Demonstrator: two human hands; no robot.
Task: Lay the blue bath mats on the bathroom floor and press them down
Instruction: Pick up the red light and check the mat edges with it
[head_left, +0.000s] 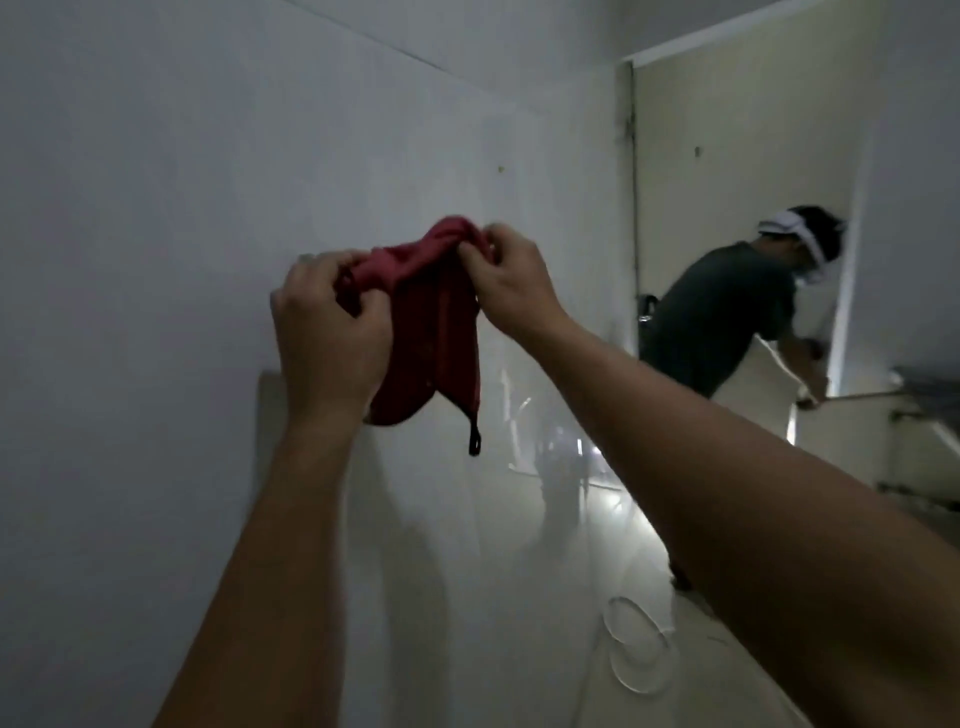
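Note:
A bunched red cloth (434, 332) with a small black loop at its lower corner hangs between my hands, held up against the pale wall (156, 234). My left hand (332, 332) grips its left top edge and my right hand (506, 283) pinches its right top edge. No blue bath mat is in view.
Another person in a dark shirt (727, 306) with a white headband bends over at the right by a doorway. A glossy light tiled floor (545, 597) stretches below, with a thin clear ring-shaped item (636, 642) lying on it. A metal rack (930, 395) stands at the far right.

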